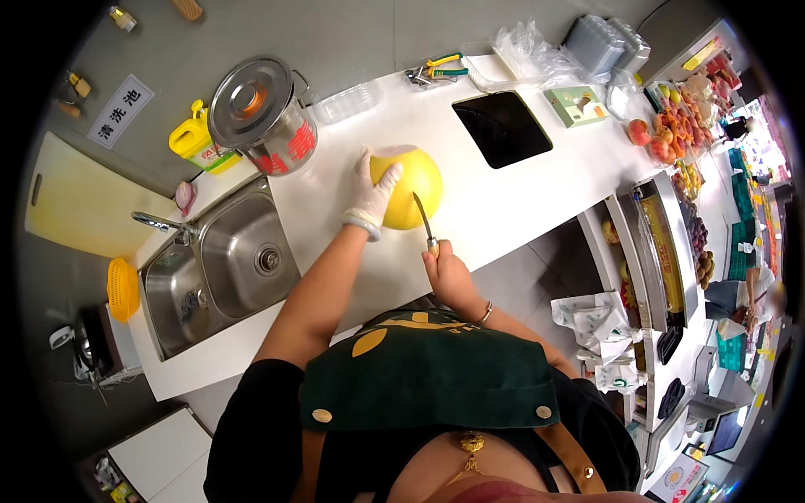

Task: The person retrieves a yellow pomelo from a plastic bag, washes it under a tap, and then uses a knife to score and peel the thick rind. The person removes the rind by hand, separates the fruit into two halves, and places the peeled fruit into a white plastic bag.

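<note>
A large round yellow fruit (422,182), which looks like a pomelo or a melon, rests on the white counter (516,214). My left hand (375,192), in a thin translucent glove, grips it from the left with the thumb spread across the near side. Bare, my right hand (449,276) is closed around the wooden handle of a knife (423,217) with a slim curved blade. The blade points up and away, its tip lying against the front of the fruit. Whether the tip has gone into the skin, I cannot tell.
Left are a double steel sink (242,251), a lidded steel pot (277,138) and a yellow jug (201,141). Behind stand a clear plastic tray (349,104) and pliers (446,66). A dark square opening (503,129) and a green box (575,105) lie to the right.
</note>
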Motion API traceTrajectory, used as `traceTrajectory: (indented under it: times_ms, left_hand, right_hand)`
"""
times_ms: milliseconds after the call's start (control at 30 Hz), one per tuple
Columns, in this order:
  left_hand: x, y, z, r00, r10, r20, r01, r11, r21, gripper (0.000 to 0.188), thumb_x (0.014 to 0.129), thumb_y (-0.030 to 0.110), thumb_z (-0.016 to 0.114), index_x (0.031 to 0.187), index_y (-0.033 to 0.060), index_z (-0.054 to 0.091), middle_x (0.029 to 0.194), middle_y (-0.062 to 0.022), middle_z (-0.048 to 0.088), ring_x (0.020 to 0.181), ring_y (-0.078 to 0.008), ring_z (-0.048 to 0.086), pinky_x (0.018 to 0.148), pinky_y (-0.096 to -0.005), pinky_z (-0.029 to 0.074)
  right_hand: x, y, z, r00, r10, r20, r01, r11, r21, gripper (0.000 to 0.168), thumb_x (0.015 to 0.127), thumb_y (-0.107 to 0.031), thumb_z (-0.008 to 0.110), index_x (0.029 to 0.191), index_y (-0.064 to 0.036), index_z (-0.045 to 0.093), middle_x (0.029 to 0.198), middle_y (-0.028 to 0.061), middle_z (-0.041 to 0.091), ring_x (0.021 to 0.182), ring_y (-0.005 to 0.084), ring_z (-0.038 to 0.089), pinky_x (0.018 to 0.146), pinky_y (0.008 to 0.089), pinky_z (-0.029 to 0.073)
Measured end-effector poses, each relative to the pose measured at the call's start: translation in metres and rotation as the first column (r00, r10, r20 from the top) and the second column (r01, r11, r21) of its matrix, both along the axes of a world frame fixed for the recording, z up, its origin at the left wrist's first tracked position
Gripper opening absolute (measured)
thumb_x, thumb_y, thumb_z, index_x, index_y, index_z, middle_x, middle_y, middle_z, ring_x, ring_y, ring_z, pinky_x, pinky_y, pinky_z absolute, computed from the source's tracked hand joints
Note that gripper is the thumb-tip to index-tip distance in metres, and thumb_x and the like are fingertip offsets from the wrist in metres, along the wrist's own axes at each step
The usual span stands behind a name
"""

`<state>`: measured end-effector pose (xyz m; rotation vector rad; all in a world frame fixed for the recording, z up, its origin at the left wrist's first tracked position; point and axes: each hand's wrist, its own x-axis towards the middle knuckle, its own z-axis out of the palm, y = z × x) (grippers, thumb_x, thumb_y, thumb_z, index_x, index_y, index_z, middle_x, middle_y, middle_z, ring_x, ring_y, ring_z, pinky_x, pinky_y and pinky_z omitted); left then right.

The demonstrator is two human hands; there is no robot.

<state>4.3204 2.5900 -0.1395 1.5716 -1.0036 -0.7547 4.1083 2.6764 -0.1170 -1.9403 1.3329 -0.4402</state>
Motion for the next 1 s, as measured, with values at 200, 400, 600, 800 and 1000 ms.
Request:
traceTrajectory:
  times_ms: [200, 400, 600, 800, 1000]
  left_hand:
    - [0.01, -0.015, 0.012, 0.993, 0.005, -0.12, 0.012, 0.989, 0.145, 0.091, 0.084, 0.055, 0.065, 0.148, 0.004, 0.024, 0.148, -0.0185, 0.03, 0.136, -0.0316, 0.033, 0.111, -0.0387, 0.032]
    - [0.02, -0.009, 0.027, 0.97, -0.032, -0.242, 0.056, 0.994, 0.091, 0.093, 0.082, 0.052, 0.069, 0.147, 0.0016, 0.025, 0.149, -0.017, 0.031, 0.134, -0.0269, 0.036, 0.109, -0.0362, 0.033]
    - [0.028, 0.018, 0.021, 0.962, -0.259, -0.09, 0.251, 0.964, -0.084, 0.09, 0.083, 0.048, 0.07, 0.146, -0.0001, 0.027, 0.149, -0.0156, 0.032, 0.138, -0.0249, 0.031, 0.113, -0.0351, 0.026]
    - [0.023, 0.024, 0.021, 0.883, -0.159, 0.442, 0.236, 0.964, -0.125, 0.084, 0.079, 0.039, 0.075, 0.144, 0.0051, 0.033, 0.148, -0.0189, 0.031, 0.139, -0.0332, 0.027, 0.114, -0.0417, 0.024]
    - [-0.003, 0.014, 0.015, 0.935, 0.014, 0.355, 0.056, 0.981, -0.186, 0.062, 0.077, 0.035, 0.078, 0.124, 0.0041, 0.051, 0.133, -0.0185, 0.045, 0.124, -0.0303, 0.042, 0.105, -0.0421, 0.035]
  right_hand:
    - [-0.019, 0.019, -0.053, 0.997, 0.014, -0.075, -0.009, 0.998, 0.057, 0.033, 0.096, -0.03, 0.051, 0.11, -0.002, 0.041, 0.077, 0.0259, 0.062, 0.071, 0.0462, 0.06, 0.062, 0.053, 0.046]
    - [-0.044, 0.024, -0.057, 0.998, 0.057, -0.035, -0.055, 0.998, 0.042, 0.03, 0.096, -0.029, 0.051, 0.109, -0.003, 0.046, 0.077, 0.0238, 0.062, 0.071, 0.0451, 0.06, 0.061, 0.0505, 0.047]
    - [-0.013, -0.049, 0.018, 0.941, -0.083, 0.327, 0.054, 0.994, 0.097, 0.032, 0.099, -0.034, 0.047, 0.101, -0.002, 0.049, 0.064, 0.0159, 0.058, 0.055, 0.0298, 0.06, 0.053, 0.04, 0.047]
    - [0.008, -0.07, 0.051, 0.97, -0.036, 0.24, -0.037, 0.955, 0.294, 0.04, 0.1, -0.04, 0.042, 0.093, -0.001, 0.048, 0.062, 0.0137, 0.057, 0.053, 0.0241, 0.059, 0.054, 0.0387, 0.048]
    - [0.01, -0.072, 0.022, 0.992, 0.047, 0.12, -0.056, 0.995, 0.08, 0.04, 0.1, -0.039, 0.038, 0.094, -0.001, 0.046, 0.07, 0.0249, 0.06, 0.068, 0.0443, 0.059, 0.064, 0.0511, 0.047]
